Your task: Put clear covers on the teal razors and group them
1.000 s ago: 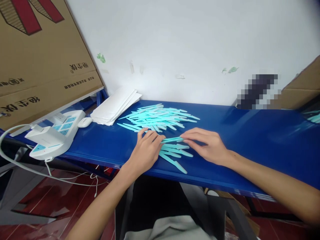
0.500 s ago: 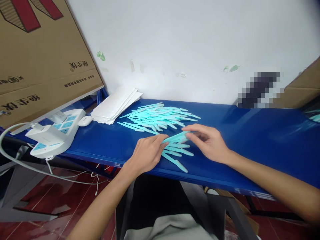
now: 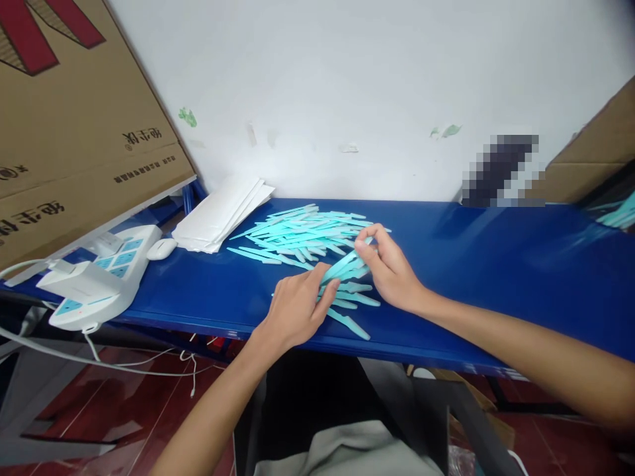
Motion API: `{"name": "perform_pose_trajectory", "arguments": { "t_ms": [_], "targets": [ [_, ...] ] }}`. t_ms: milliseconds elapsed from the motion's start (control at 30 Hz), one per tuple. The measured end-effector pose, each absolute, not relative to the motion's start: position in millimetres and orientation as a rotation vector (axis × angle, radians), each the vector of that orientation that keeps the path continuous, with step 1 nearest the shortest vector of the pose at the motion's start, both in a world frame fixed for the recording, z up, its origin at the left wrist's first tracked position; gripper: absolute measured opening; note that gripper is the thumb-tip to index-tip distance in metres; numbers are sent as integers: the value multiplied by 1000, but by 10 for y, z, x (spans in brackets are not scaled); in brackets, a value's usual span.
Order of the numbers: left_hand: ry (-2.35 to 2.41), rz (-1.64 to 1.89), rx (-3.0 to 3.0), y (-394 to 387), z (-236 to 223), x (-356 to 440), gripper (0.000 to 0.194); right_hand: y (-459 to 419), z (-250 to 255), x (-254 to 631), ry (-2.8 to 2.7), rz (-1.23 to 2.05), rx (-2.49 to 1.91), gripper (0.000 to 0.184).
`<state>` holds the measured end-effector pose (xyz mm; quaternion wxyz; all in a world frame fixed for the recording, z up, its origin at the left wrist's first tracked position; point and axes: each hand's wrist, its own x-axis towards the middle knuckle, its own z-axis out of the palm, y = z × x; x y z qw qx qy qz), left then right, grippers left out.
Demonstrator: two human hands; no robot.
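Sticks (image 3: 343,266) slanted away rightward: our left hand (image 3: 297,305) pinched their near end, and our right hand (image 3: 394,271) pinched the far end.

Turquoise sticks (image 3: 344,266), held: ends partly covered by left hand (image 3: 300,304) and right hand (image 3: 394,270), count indeterminate. Printed carton (image 3: 79,112): cropped by left and top edges. Dark object (image 3: 499,168), right: pixelated, unidentifiable; turquoise pieces (image 3: 621,213), far right: blurred, cropped.

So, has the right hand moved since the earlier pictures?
Yes: the right hand has moved up the view, judged against the heap of turquoise pieces; its fingers now overlap the heap's right end.
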<state>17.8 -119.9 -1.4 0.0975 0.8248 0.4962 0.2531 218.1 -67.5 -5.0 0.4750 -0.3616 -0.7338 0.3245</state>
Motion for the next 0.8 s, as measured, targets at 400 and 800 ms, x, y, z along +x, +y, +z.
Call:
{"name": "perform_pose_trajectory", "arguments": {
  "t_ms": [400, 800],
  "targets": [
    [1370, 720, 2517, -1206, -23, 187, 28, -709, -56, 2233, -1936, 488, -804, 30],
    [1486, 718, 2549, -1201, -59, 178, 39, -717, -53, 2253, -1897, 761, -794, 27]
  ]
}}
